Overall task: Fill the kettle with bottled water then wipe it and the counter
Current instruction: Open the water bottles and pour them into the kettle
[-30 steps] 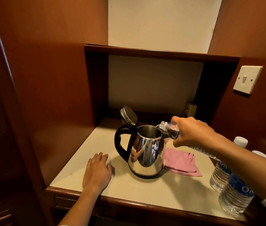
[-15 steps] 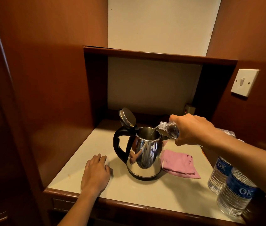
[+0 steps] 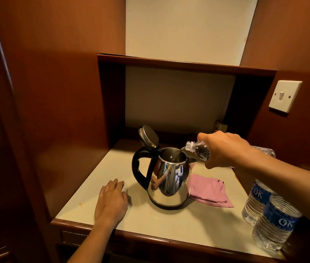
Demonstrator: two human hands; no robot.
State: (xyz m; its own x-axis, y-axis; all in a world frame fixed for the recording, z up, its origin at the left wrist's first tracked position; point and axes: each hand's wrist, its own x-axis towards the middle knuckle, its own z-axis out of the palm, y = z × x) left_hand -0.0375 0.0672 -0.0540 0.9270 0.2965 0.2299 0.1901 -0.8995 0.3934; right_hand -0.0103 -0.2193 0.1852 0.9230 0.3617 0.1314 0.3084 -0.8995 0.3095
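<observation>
A shiny steel kettle (image 3: pixel 169 179) with a black handle stands in the middle of the pale counter (image 3: pixel 169 223), its lid (image 3: pixel 148 136) flipped up. My right hand (image 3: pixel 224 149) grips a clear water bottle (image 3: pixel 198 149), tipped with its uncapped neck over the kettle's mouth; a thin stream of water runs in. My left hand (image 3: pixel 112 200) lies flat on the counter, left of the kettle, fingers apart and holding nothing. A folded pink cloth (image 3: pixel 209 190) lies on the counter just right of the kettle.
Two more water bottles (image 3: pixel 272 223) with blue labels stand at the counter's front right corner. Wooden panels wall in the niche on both sides, with a shelf (image 3: pixel 184 65) above. A light switch (image 3: pixel 283 95) is on the right wall, a socket (image 3: pixel 220 127) at the back.
The bottle has tipped a little further and its neck has come over the kettle's rim, with water now running in. My left hand has stayed flat on the counter.
</observation>
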